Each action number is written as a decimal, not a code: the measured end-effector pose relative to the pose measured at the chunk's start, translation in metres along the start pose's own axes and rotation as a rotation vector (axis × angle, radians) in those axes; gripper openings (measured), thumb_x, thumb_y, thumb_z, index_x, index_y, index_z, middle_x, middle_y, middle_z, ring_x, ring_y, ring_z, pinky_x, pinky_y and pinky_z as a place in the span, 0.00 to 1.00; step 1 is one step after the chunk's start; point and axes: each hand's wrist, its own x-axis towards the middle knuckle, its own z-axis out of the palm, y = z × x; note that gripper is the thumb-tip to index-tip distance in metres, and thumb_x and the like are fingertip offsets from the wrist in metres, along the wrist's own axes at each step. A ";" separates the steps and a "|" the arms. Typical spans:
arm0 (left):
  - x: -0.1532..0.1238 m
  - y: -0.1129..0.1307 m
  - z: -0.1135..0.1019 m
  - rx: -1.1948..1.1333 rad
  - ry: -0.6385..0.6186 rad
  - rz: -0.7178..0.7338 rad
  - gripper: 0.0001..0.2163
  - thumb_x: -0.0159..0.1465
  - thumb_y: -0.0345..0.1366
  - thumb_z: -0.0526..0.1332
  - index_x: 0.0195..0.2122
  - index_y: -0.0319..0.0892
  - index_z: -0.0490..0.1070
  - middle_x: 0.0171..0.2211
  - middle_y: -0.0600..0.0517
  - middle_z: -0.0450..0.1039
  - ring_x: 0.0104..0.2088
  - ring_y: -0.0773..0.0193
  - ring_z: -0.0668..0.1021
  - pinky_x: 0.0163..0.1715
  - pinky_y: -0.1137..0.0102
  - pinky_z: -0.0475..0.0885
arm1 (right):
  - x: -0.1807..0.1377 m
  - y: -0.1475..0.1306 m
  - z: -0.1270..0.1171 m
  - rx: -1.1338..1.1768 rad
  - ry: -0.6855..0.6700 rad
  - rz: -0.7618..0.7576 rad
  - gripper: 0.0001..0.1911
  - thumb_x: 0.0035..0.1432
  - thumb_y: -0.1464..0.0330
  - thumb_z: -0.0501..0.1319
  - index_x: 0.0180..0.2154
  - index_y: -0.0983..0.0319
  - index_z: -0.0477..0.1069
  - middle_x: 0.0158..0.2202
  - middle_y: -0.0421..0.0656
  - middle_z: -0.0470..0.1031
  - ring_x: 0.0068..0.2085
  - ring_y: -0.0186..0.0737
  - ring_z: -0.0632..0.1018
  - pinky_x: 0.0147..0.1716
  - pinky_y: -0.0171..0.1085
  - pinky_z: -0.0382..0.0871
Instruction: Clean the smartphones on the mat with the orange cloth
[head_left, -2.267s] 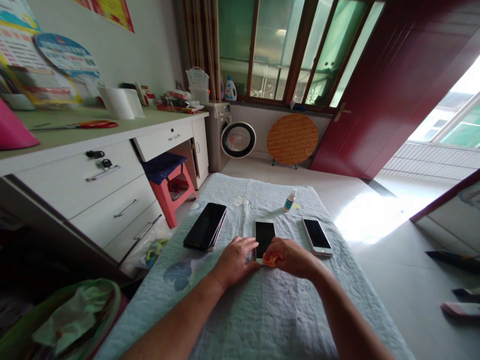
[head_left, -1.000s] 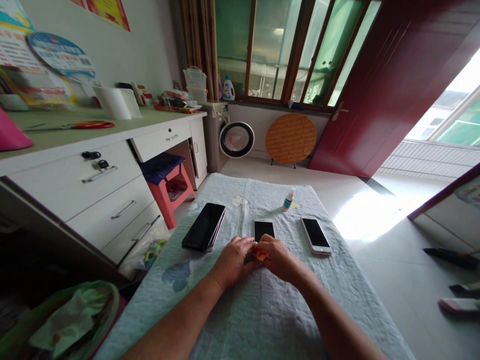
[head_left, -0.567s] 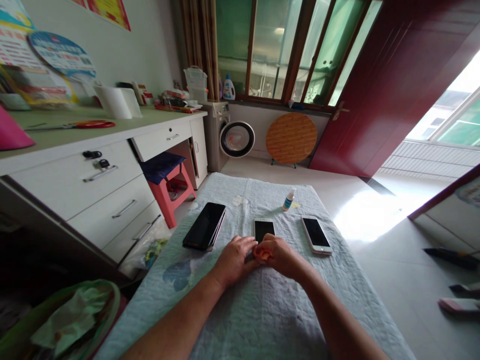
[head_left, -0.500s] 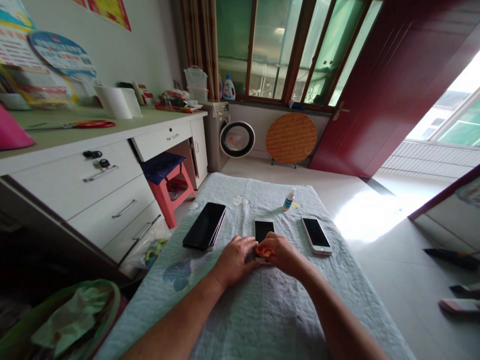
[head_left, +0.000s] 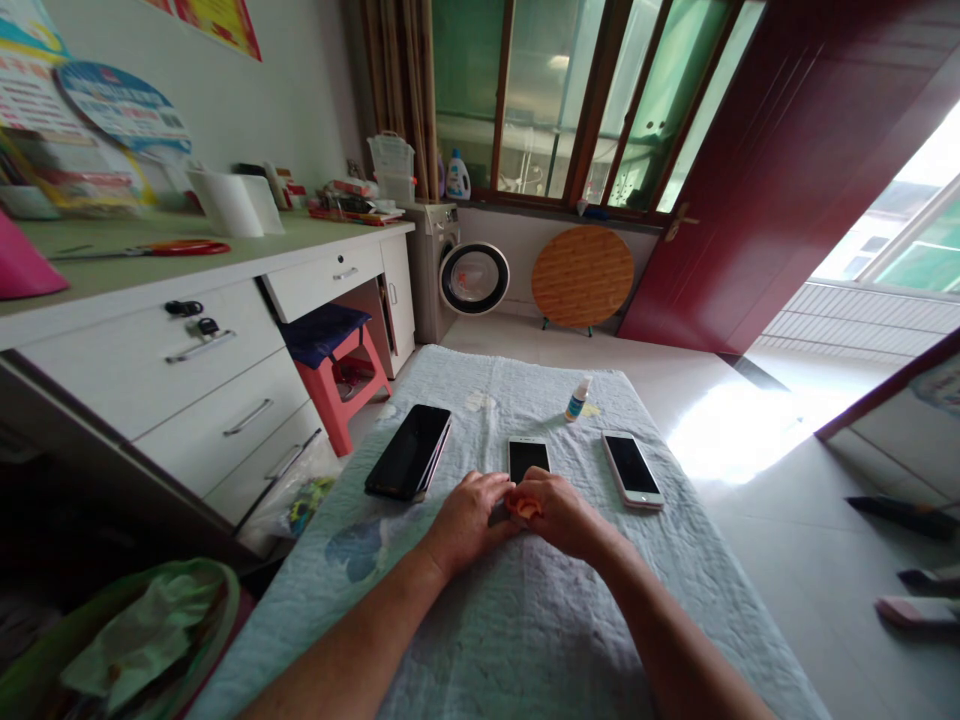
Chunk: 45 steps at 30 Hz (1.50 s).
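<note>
Beside the table (head_left: 585, 630), which a pale cloth covers, stands a green basket (head_left: 180, 567) with crumpled white paper (head_left: 146, 635) in it. Near the drawers lies a transparent bag (head_left: 279, 515); some yellow-green things show inside. On the table, a small spray bottle (head_left: 577, 402) stands upright, and its lower part looks amber.

The middle phone (head_left: 529, 458) lies flat on the table, between the black phone (head_left: 410, 450) and the right phone (head_left: 632, 468), screen up. Its long axis runs away from the person, almost straight; the far end, with the speaker slot, points to the window, and the near end is hidden under the hands. The right hand (head_left: 559, 510) grasps a bunched orange cloth (head_left: 527, 508) over this end. The left hand (head_left: 469, 515) rests with bent fingers at the phone's left edge; whether it grips the phone, one cannot tell.
</note>
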 end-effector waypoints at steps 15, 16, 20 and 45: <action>0.000 -0.002 0.001 -0.019 0.002 -0.011 0.24 0.58 0.50 0.64 0.53 0.44 0.70 0.54 0.46 0.70 0.53 0.51 0.70 0.54 0.59 0.64 | 0.002 0.017 -0.005 -0.039 0.103 0.089 0.16 0.48 0.81 0.57 0.36 0.61 0.77 0.33 0.41 0.70 0.33 0.32 0.71 0.34 0.30 0.61; 0.000 -0.002 0.001 -0.020 0.002 -0.012 0.24 0.58 0.50 0.64 0.53 0.44 0.70 0.54 0.46 0.70 0.53 0.51 0.70 0.54 0.59 0.64 | 0.001 0.019 -0.005 -0.040 0.109 0.099 0.17 0.48 0.81 0.57 0.36 0.61 0.77 0.33 0.41 0.70 0.33 0.32 0.71 0.34 0.31 0.61; -0.001 -0.001 0.000 -0.028 -0.001 -0.013 0.25 0.57 0.50 0.65 0.53 0.44 0.70 0.54 0.46 0.70 0.53 0.51 0.70 0.54 0.59 0.64 | 0.001 0.015 -0.004 -0.051 0.109 0.097 0.17 0.48 0.81 0.57 0.37 0.61 0.77 0.34 0.42 0.70 0.33 0.32 0.71 0.34 0.31 0.60; 0.000 0.001 -0.001 0.014 -0.006 -0.029 0.24 0.58 0.49 0.65 0.52 0.42 0.71 0.54 0.44 0.70 0.53 0.51 0.71 0.54 0.57 0.65 | -0.009 0.005 -0.026 -0.090 -0.155 0.087 0.12 0.45 0.78 0.60 0.32 0.61 0.77 0.31 0.40 0.73 0.31 0.33 0.72 0.31 0.30 0.61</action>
